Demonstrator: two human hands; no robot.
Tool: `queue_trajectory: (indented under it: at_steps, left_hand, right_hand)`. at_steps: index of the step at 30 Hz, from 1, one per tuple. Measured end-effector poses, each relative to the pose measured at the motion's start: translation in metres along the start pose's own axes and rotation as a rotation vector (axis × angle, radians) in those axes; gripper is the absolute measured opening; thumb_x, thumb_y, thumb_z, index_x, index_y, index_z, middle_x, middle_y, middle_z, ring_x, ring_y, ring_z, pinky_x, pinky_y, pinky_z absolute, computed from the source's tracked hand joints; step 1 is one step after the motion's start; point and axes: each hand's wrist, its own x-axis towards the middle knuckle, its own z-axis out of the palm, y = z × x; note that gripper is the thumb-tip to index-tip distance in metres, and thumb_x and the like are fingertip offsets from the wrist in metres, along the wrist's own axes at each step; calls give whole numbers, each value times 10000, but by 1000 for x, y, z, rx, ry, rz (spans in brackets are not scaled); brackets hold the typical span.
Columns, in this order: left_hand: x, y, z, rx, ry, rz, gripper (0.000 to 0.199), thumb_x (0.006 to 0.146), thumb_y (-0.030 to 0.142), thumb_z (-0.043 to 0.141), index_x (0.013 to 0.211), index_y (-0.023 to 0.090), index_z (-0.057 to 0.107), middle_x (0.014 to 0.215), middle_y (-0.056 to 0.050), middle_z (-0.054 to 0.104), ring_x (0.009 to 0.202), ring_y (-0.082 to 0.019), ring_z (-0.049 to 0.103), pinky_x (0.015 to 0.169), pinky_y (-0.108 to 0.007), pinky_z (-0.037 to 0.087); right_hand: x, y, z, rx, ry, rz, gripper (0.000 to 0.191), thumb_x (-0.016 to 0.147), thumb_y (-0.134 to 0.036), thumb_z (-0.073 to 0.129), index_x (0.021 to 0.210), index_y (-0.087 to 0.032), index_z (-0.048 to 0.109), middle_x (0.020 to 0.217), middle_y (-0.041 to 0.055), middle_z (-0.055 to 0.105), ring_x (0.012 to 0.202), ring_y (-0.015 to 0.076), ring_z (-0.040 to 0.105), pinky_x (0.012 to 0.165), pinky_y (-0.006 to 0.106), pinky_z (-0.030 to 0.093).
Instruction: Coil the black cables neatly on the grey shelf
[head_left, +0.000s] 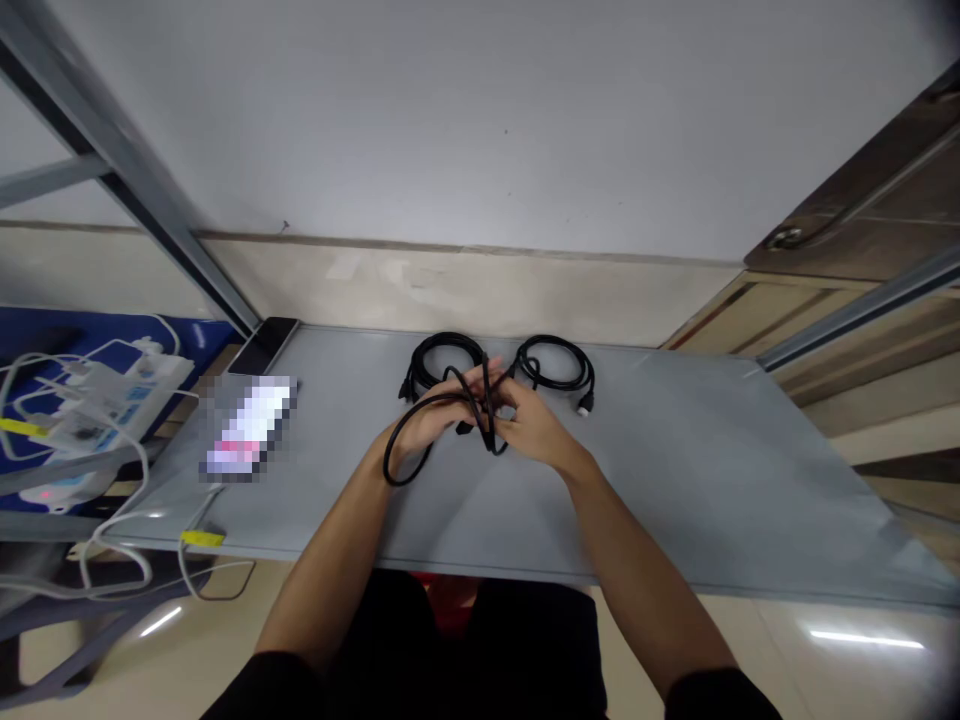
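Note:
A black cable lies in loose coils on the grey table top, with one loop and a second loop at the far side. My left hand grips strands of the black cable, and a loop hangs out past its wrist side. My right hand closes on strands of the same cable, close against my left hand. A plug end rests on the table to the right of the coils. Another connector sits at the left of the coils, partly hidden.
To the left on the table lie a dark phone and a pixelated bright device. Further left, a white power strip with white cables sits on a blue surface. A metal frame bar crosses the upper left, and a wall stands behind.

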Motion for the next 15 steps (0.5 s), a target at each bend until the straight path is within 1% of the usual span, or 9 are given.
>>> queue_trajectory:
  at_steps: [3, 5, 7, 8, 9, 10, 12, 14, 15]
  left_hand:
    - [-3, 2, -2, 35, -37, 3, 413, 792, 348, 851, 1198, 277, 830, 959, -66, 829, 834, -229, 774, 731, -330, 626]
    - [-4, 5, -5, 92, -61, 11, 379, 801, 403, 869, 1145, 248, 847, 902, -79, 826, 758, -216, 764, 652, -295, 605]
    - [-3, 7, -10, 182, -103, -3, 333, 812, 432, 871, 1068, 219, 861, 824, -86, 811, 680, -206, 737, 560, -262, 551]
    - [-2, 9, -12, 229, -110, -8, 310, 822, 439, 865, 1030, 209, 864, 798, -86, 804, 656, -203, 723, 544, -260, 531]
    - [-1, 10, -15, 266, -85, -5, 290, 837, 446, 852, 993, 202, 862, 787, -86, 799, 640, -199, 709, 550, -266, 525]
    - [0, 10, -18, 291, -17, 12, 278, 852, 455, 836, 962, 201, 857, 783, -81, 794, 628, -194, 692, 569, -278, 528]
    - [2, 10, -24, 321, 236, 102, 265, 878, 466, 801, 924, 207, 840, 778, -64, 781, 617, -183, 657, 619, -296, 538]
    - [4, 9, -30, 328, 541, 217, 236, 912, 444, 760, 920, 215, 819, 788, -48, 766, 647, -179, 642, 666, -299, 535]
    - [5, 8, -33, 326, 665, 261, 216, 928, 421, 741, 916, 216, 808, 792, -43, 758, 678, -180, 645, 694, -296, 533]
  right_hand:
    - [1, -3, -4, -44, -14, -5, 213, 892, -439, 760, 873, -227, 767, 889, 47, 738, 739, 198, 660, 688, 345, 547]
    - [2, -6, -9, -58, -1, 7, 276, 875, -485, 773, 780, -226, 764, 839, 45, 726, 719, 199, 654, 640, 328, 523]
    - [1, -9, -16, -65, 8, 45, 357, 873, -538, 773, 711, -220, 756, 763, 37, 706, 674, 183, 638, 589, 304, 495]
    - [0, -10, -21, -62, 8, 77, 397, 886, -564, 758, 694, -216, 752, 704, 27, 684, 626, 167, 614, 553, 289, 472]
    - [-1, -10, -27, -48, 12, 115, 432, 899, -590, 741, 692, -211, 750, 638, 12, 651, 566, 148, 579, 511, 273, 442]
    - [-2, -9, -33, -16, 34, 157, 461, 905, -617, 730, 697, -206, 744, 578, -4, 611, 505, 130, 535, 465, 259, 402]
    - [-3, -4, -48, 96, 151, 222, 495, 891, -668, 737, 723, -202, 725, 510, -34, 541, 417, 105, 450, 390, 243, 324]
    - [-3, 2, -63, 235, 371, 211, 493, 857, -678, 777, 730, -210, 691, 515, -48, 509, 400, 97, 425, 360, 237, 295]
    - [-3, 6, -68, 297, 492, 179, 476, 844, -662, 798, 730, -217, 673, 541, -45, 518, 426, 102, 459, 369, 235, 324]
